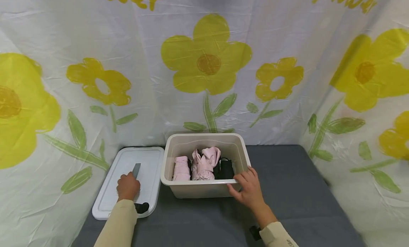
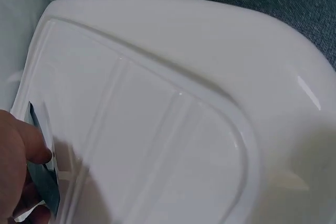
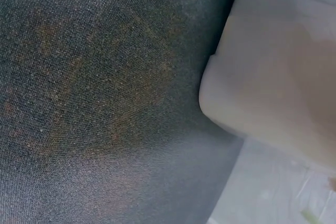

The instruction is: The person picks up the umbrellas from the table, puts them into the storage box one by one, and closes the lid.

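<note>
My left hand (image 1: 128, 186) is over the white lid (image 1: 150, 176), pinching a thin, flat grey strip (image 1: 136, 170) between thumb and fingers. In the left wrist view the strip (image 2: 44, 184) has a pointed corner and stands on edge close over the lid; what it is I cannot tell. My right hand (image 1: 249, 186) grips the front right corner of a beige plastic bin (image 1: 204, 190), its thumb on the outside below the rim. Inside the bin stand a rolled pink cloth bundle (image 1: 181, 168), a gathered pink bundle (image 1: 205, 163) tied round its middle, and black items (image 1: 226, 168).
The lid lies flat at the bin's left on a dark grey cloth-covered table (image 1: 287, 197). White sheeting (image 1: 150, 80) painted with yellow flowers closes off the back and both sides. In the right wrist view the bin's corner (image 3: 226, 93) shows beside the grey cloth.
</note>
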Demonstrator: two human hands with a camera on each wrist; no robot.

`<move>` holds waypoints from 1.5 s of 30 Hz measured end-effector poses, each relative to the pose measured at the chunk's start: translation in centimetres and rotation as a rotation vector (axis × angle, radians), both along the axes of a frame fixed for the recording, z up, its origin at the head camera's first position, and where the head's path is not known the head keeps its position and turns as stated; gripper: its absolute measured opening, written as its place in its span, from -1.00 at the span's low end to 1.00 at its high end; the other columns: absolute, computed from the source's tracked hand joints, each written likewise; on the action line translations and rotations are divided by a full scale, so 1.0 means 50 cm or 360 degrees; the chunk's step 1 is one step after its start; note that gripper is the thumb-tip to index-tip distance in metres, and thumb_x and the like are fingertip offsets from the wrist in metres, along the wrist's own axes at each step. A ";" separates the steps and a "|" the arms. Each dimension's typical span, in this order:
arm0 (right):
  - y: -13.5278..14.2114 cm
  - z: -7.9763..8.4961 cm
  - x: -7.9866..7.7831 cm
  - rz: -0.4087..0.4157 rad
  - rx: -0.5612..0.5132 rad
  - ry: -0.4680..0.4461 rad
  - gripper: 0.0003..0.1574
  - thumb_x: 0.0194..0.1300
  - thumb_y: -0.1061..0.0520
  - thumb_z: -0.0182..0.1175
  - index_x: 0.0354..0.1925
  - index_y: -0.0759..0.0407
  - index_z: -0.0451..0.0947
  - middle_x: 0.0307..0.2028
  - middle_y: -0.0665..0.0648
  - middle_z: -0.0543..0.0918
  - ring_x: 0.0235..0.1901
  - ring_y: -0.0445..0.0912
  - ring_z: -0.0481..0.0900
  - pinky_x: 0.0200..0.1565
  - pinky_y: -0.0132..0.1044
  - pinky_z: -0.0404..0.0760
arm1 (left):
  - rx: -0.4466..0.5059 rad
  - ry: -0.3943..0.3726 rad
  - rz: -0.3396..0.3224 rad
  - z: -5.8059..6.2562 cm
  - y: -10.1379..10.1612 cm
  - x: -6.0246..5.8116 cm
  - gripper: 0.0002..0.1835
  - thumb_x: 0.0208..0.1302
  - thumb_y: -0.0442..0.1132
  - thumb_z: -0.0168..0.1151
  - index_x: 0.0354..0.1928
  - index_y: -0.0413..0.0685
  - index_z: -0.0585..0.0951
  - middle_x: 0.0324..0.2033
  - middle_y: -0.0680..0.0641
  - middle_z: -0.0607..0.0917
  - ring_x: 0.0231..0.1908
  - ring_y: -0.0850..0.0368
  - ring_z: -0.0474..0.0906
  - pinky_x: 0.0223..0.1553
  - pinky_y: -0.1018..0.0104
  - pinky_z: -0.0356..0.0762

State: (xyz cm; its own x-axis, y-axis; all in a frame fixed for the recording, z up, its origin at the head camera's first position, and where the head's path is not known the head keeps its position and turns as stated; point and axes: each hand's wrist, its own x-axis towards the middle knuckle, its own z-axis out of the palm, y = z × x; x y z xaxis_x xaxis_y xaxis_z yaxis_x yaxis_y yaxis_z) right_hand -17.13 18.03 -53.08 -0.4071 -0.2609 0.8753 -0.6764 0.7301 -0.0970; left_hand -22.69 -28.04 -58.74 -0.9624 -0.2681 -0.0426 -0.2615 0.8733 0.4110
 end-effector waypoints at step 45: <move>-0.006 0.002 0.009 -0.0020 -0.0033 -0.0026 -0.44 0.30 -0.26 0.03 -0.49 0.17 0.52 -0.55 0.07 0.49 -0.47 0.03 0.45 0.02 0.19 0.37 | 0.0052 0.0064 -0.0305 0.199 -0.086 0.065 -0.43 0.10 -0.31 0.06 0.12 -0.62 0.42 -0.03 -0.55 0.57 -0.07 -0.44 0.55 -0.09 -0.17 0.50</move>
State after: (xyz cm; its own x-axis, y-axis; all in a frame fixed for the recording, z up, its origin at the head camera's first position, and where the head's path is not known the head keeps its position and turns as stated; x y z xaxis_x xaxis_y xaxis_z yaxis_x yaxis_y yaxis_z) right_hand -16.69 17.71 -53.01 -0.4244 -0.2376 0.8738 -0.6652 0.7365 -0.1228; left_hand -19.42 -32.33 -48.79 -0.9968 -0.0791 -0.0089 -0.0747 0.8914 0.4469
